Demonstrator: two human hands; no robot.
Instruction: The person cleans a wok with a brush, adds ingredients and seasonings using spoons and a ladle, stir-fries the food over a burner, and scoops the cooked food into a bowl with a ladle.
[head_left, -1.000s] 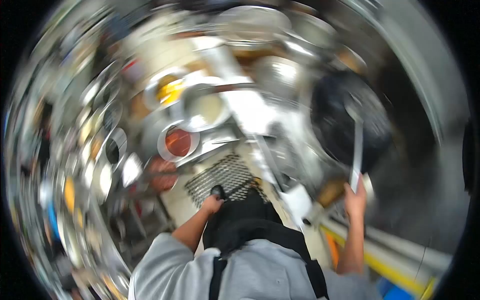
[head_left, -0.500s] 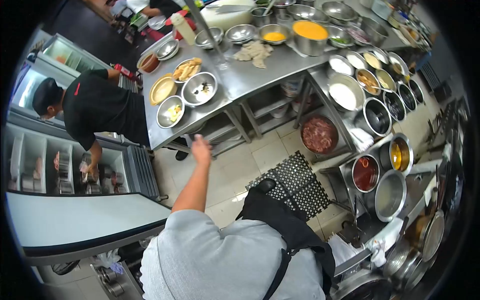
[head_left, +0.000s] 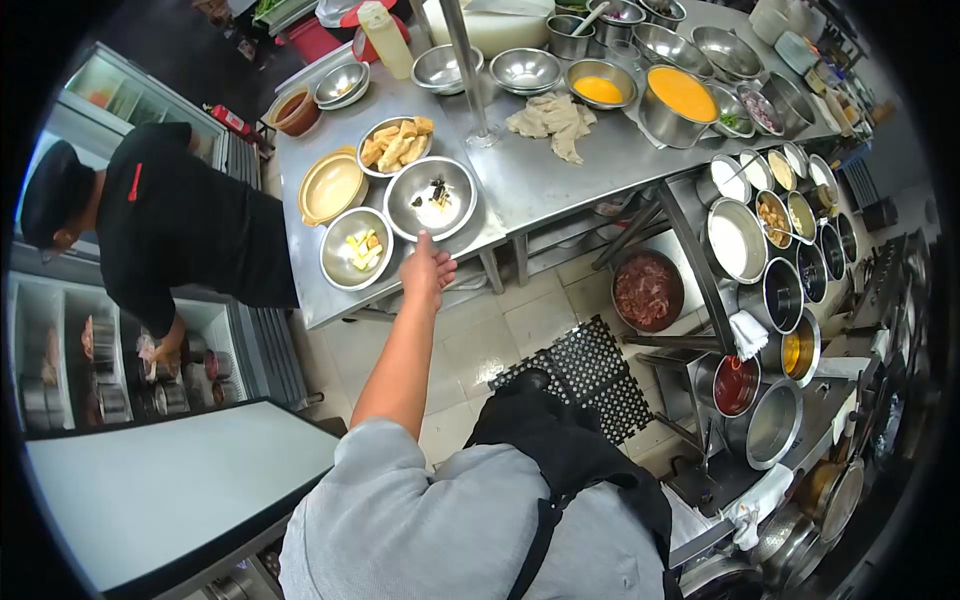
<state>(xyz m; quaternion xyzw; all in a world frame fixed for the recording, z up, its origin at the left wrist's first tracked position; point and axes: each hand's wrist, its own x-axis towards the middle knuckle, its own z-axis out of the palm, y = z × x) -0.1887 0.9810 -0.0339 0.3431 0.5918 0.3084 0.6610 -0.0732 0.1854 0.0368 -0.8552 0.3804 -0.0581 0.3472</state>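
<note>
My left hand point(head_left: 428, 272) reaches forward at the edge of the steel table, a fingertip at the near rim of a metal bowl point(head_left: 398, 207). Its fingers are partly stretched and apart, with nothing visible in them. Dark pieces and white matter lie inside that bowl. Beside it stand a metal bowl with pale yellow chunks point(head_left: 364, 252), a tan bowl point(head_left: 318, 212) and a bowl of fried golden pieces point(head_left: 398, 146). My right hand is out of view.
A co-worker in black point(head_left: 180, 215) bends over an open chest fridge point(head_left: 200, 400) at left. A cloth point(head_left: 552, 122) and a pot of orange liquid point(head_left: 675, 125) sit on the table point(head_left: 540, 185). Raw meat fills a pot point(head_left: 648, 290) below; a perforated mat point(head_left: 580, 380) covers the floor.
My left hand has moved to the near rim of the metal bowl with dark pieces. The view has shifted closer to the table. The co-worker still bends over the fridge.
</note>
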